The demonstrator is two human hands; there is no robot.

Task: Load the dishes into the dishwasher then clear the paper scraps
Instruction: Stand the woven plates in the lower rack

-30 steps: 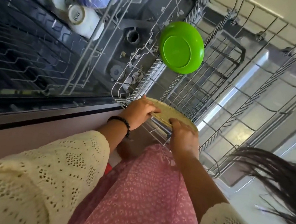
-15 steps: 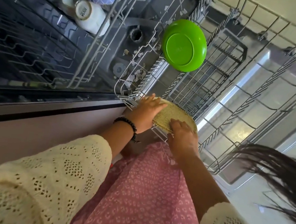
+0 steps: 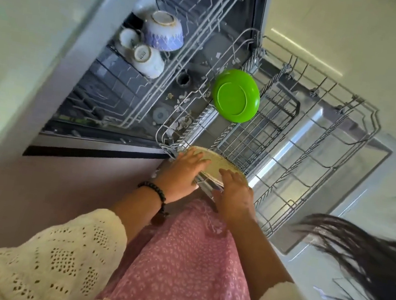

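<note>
The pulled-out lower rack (image 3: 302,150) stretches beyond the fingers, a green plate (image 3: 236,95) standing in it well past them. A speckled beige plate (image 3: 218,162) sits at the rack's near edge. Left hand (image 3: 183,170) lies on it, fingers (image 3: 197,158) nearly straight; right hand (image 3: 236,196) rests fingers on its rim, loosely extended. Paper scraps (image 3: 183,119) lie left of the fingers.

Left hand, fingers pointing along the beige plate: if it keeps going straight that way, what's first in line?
Likely the lower rack wires just past the beige plate under the left hand; depth is unclear.
</note>
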